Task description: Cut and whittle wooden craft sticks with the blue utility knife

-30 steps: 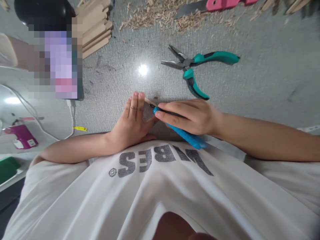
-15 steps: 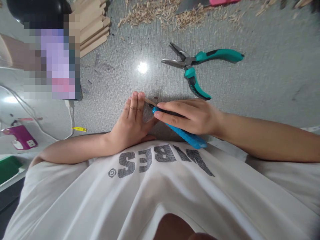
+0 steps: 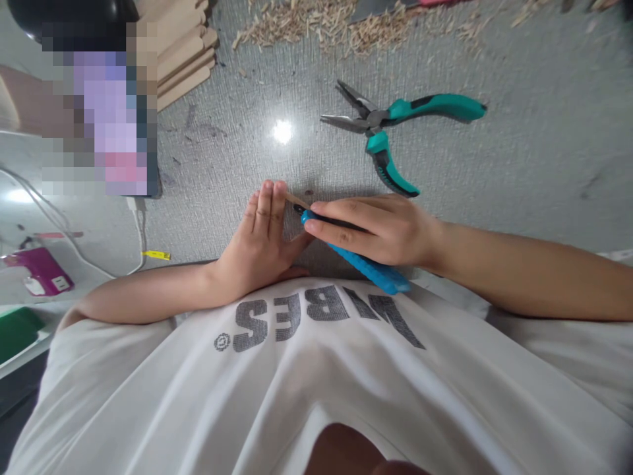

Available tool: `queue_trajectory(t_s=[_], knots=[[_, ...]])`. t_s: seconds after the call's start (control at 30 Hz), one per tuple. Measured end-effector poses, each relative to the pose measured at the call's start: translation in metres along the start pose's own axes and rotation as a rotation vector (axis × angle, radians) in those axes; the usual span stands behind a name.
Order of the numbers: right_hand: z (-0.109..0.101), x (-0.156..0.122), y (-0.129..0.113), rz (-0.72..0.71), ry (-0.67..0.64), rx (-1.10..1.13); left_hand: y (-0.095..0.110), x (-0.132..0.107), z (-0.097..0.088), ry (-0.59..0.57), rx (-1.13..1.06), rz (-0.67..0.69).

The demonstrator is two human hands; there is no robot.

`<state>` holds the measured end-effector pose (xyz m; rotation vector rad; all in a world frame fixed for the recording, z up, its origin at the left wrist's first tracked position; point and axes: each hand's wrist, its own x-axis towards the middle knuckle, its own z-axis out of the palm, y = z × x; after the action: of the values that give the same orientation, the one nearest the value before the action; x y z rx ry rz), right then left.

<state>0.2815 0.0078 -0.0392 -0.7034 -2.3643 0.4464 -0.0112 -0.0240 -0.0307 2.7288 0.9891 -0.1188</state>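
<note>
Person in a white shirt is sat at a gray textured table, both hands close tog. right by the chest. R hand has a firm grip on a blue tool, fingers wrapped over the top, back end poking out below the palm twd the shirt. Its black front tip is just beside the L hand's pointer finger. Thin wooden stick is btwn the two hands, one short bit showing, rest hidden behind fingers. L hand is palm down w/ fingers straight & tog. over the stick's far end, thumb out twd the blue tool; can't tell tbh if it's actually pinching the wood. Pliers w/ teal & black handles lie spread open on the table past the R hand, nothing touching them. Farther up there's a messy strip of wood shavings & a gray blade cut off by the top edge. Up left: pile of flat sticks next to a blurred-out phone w/ a white cable plugged in, yellow tag on it, & a purple adapter lower down.
</note>
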Motion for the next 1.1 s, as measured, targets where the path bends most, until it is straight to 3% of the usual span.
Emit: queue_trajectory(t_s=[0.2,0.53,0.7,0.87,1.1], knots=[[-0.001,-0.004,0.000,0.079,-0.088,0.047,-0.001,-0.001,0.002,0.111,0.099,0.049],[-0.003,0.005,-0.001,-0.026,0.012,-0.044,-0.001,-0.001,-0.002,-0.006,0.007,0.000],[-0.005,0.005,-0.002,0.008,-0.044,-0.017,-0.001,0.000,-0.004,0.036,0.079,0.039],[-0.005,0.008,-0.005,0.021,-0.002,0.003,-0.001,0.001,-0.005,0.108,0.135,0.066],[-0.009,0.006,-0.005,-0.011,-0.057,-0.020,0.004,-0.002,-0.002,0.023,0.036,-0.004]])
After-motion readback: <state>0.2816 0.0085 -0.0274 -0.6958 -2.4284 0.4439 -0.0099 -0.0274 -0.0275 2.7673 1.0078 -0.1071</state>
